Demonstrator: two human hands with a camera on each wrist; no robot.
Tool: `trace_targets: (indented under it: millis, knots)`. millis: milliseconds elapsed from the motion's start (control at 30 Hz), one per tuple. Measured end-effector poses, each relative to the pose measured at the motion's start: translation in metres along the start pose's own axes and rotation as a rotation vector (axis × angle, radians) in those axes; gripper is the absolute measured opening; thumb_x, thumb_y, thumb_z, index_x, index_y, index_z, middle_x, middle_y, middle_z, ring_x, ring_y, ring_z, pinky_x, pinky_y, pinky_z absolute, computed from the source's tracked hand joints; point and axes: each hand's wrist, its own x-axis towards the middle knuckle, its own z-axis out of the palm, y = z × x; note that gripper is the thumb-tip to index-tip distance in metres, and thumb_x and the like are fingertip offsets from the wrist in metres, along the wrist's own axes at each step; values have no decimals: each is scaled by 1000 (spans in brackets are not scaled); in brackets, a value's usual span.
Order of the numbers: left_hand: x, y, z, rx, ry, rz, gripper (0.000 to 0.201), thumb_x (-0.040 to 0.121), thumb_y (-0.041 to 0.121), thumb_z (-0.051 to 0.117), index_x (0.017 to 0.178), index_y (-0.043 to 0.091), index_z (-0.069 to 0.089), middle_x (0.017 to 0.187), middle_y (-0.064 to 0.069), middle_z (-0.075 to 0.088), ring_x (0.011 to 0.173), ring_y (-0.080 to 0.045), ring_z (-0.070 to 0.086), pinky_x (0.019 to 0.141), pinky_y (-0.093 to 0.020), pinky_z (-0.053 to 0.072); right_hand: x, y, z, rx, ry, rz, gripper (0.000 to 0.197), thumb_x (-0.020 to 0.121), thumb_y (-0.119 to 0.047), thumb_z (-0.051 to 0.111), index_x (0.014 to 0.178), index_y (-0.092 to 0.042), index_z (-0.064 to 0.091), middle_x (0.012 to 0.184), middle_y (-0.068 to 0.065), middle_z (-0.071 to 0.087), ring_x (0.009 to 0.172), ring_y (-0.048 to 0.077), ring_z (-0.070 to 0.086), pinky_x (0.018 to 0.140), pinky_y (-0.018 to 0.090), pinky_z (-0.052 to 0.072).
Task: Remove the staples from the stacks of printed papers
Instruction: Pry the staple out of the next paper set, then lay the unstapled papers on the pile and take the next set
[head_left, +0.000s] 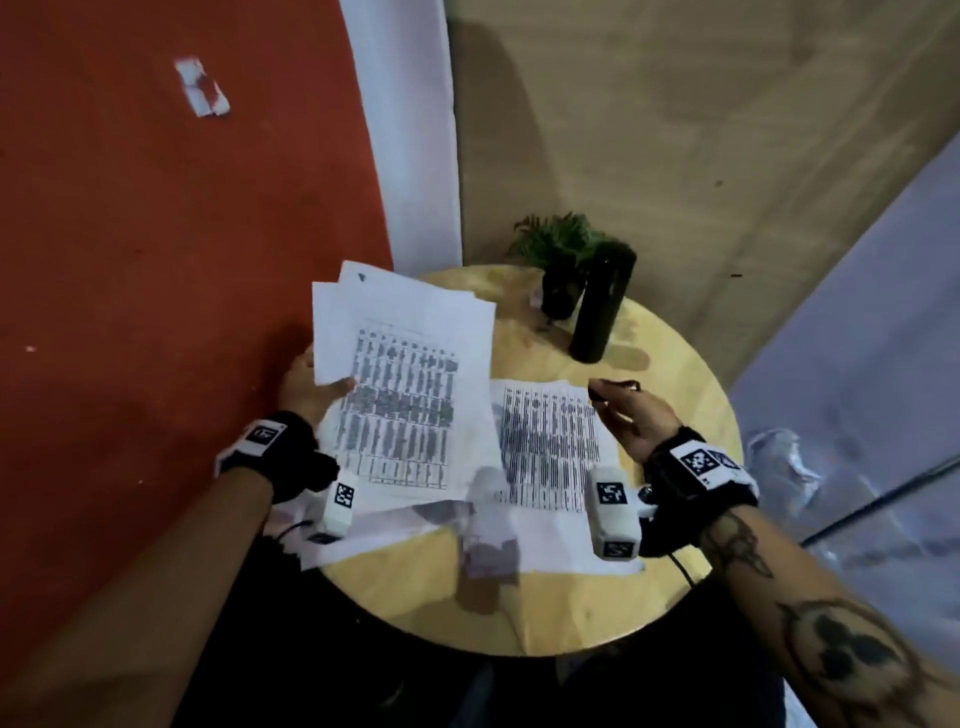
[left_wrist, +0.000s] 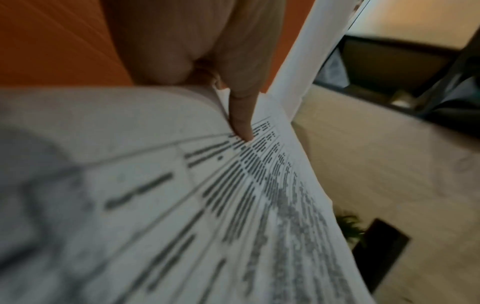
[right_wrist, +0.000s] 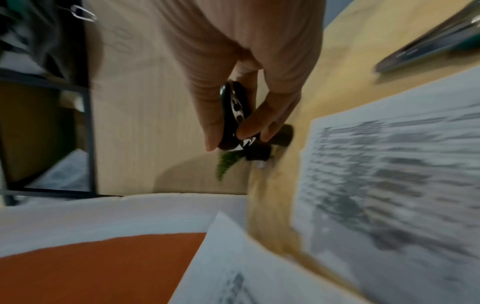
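Left hand (head_left: 304, 387) holds a stack of printed papers (head_left: 405, 384) by its left edge, thumb (left_wrist: 240, 117) pressed on the top printed sheet, other fingers hidden underneath; stack lifted and tilted over the left part of the table, sheets fanned at the far corner. Right hand (head_left: 631, 415) pinches a black staple remover (right_wrist: 235, 115) between thumb and fingers, metal claws just visible past the fingertips; it hovers above the far right edge of a second printed sheet (head_left: 550, 447) lying flat on the table, right of the held stack.

Surface is a small round light-wood table (head_left: 654, 587); more white sheets (head_left: 384, 525) spread under both at the near side, some overhanging the near left rim; a small folded paper piece (head_left: 491, 535) sits near centre front. At the far side stand a dark cylindrical bottle (head_left: 602, 306) and, just left of it and touching or nearly so, a small potted fern (head_left: 558, 249). Floor is red-orange at left (head_left: 156, 260) with a white band, pale wood-tone at far right; a crumpled wrapper (head_left: 201, 87) lies on the red floor far left; crumpled clear plastic (head_left: 779, 462) sits right of the table.

Wrist views heavily motion-blurred; print unreadable; no staple can be made out in any view; left fingers under the stack out of sight.
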Motion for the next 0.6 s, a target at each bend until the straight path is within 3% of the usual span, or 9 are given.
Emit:
trace_targets:
  millis: [100,167,267,333,400,433,500,567,600]
  knots:
    - [19,-40,-15,242,-46,-81,54,83,-5,64,133,-8,43,130,-23,52,115,-34,54,85,-26,36,6,52,-29,-71,61,59,13,78,9,63,79,-4,63,57,0,69,56,10,66,51,14,51]
    - [31,-64,-19,379,-93,-154,48,85,1,65,129,-7,49,130,-24,54,116,-35,55,94,-33,40,10,77,-39,-114,75,82,14,78,10,63,86,-2,62,57,0,69,62,14,66,55,18,52]
    - [45,-88,-17,497,-123,-274,43,84,6,67,124,-6,55,126,-23,57,114,-35,57,97,-39,43,23,103,-43,-188,77,106,16,80,5,65,95,0,60,65,3,70,67,15,64,59,23,51]
    - [53,-93,-13,536,-139,-323,45,83,8,70,123,-6,55,127,-23,57,113,-36,57,98,-42,44,33,117,-41,-306,66,143,9,83,-4,66,90,-2,61,73,7,65,67,16,59,59,27,47]
    - [58,-92,-10,589,-134,-349,47,83,10,70,124,-6,54,128,-23,56,113,-36,56,96,-40,44,46,135,-44,-500,35,166,16,87,-14,64,75,-4,59,65,8,56,60,19,50,57,26,41]
    - [60,-92,-9,621,-123,-357,51,83,11,70,126,-5,51,130,-23,54,116,-37,54,97,-40,43,55,147,-47,-610,19,157,22,87,-18,64,72,-3,57,62,7,52,59,18,48,56,26,38]
    - [68,-93,-8,699,-59,-334,64,80,17,73,133,-3,43,138,-23,46,124,-38,47,102,-42,39,75,170,-59,-751,4,141,30,86,-24,64,83,4,55,69,9,52,71,19,49,62,30,39]
    - [70,-91,0,789,36,-220,72,78,23,74,136,0,38,142,-24,41,130,-39,40,106,-46,35,77,175,-60,-732,-9,159,37,88,-25,60,95,10,54,81,11,53,79,19,49,67,30,40]
    - [66,-84,11,814,66,-170,68,79,23,72,135,2,39,140,-23,41,130,-39,39,106,-47,35,72,170,-56,-692,-24,166,30,91,-22,56,88,8,55,77,10,52,74,17,48,63,27,41]
